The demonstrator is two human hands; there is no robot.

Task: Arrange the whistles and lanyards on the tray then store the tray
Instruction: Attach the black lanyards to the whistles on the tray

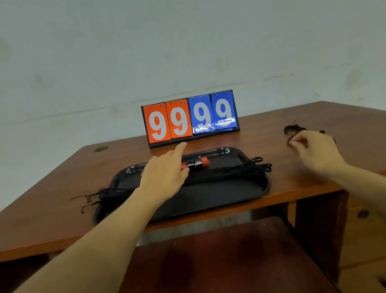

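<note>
A black tray [194,199] lies at the table's front edge. Orange and black whistles [198,163] sit in a row near its far rim. A bundle of black lanyards [235,171] stretches across the tray, its ends spilling over both sides. My left hand [166,172] hovers over the whistles, forefinger pointing forward, and hides part of the row. Whether it touches them I cannot tell. My right hand [316,148] is over the table to the right, fingers curled at a loose dark lanyard [292,131].
A flip scoreboard [191,118] reading 9 9 9 9 stands behind the tray against the wall. The wooden table [46,204] has a lower shelf [216,267] beneath its front edge and a drawer unit [379,244] at the right.
</note>
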